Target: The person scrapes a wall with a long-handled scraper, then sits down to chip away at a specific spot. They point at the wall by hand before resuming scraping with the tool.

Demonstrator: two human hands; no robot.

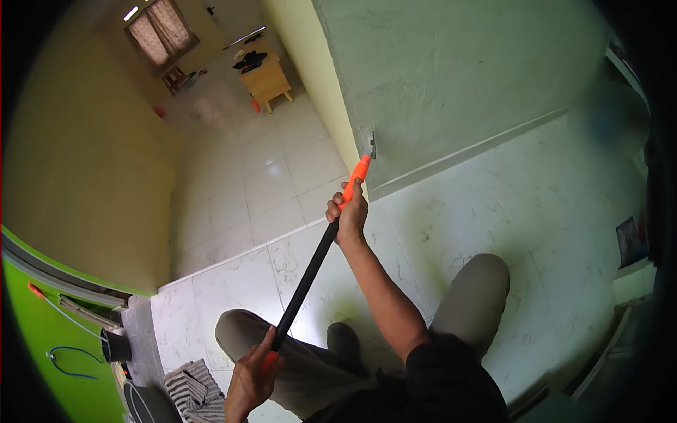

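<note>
Across the view runs a long-handled scraper [308,278], with a black shaft, orange grip parts and a small metal head [372,144]. Its head is at the grey-green wall [458,77], low down by the wall's corner. My right hand [350,213] is wrapped round the orange upper section, just below the head. Nearer my body, my left hand [252,377] grips the orange lower end, one finger lying along the shaft. Both my knees are bent above the tiled floor [423,225].
A doorway opens at left onto a room with a wooden cabinet [268,79] and a curtained window [162,34]. A striped cloth [194,390], a grey tub [149,403] and a dark bucket [116,346] sit at lower left. Shelving [627,282] stands at right.
</note>
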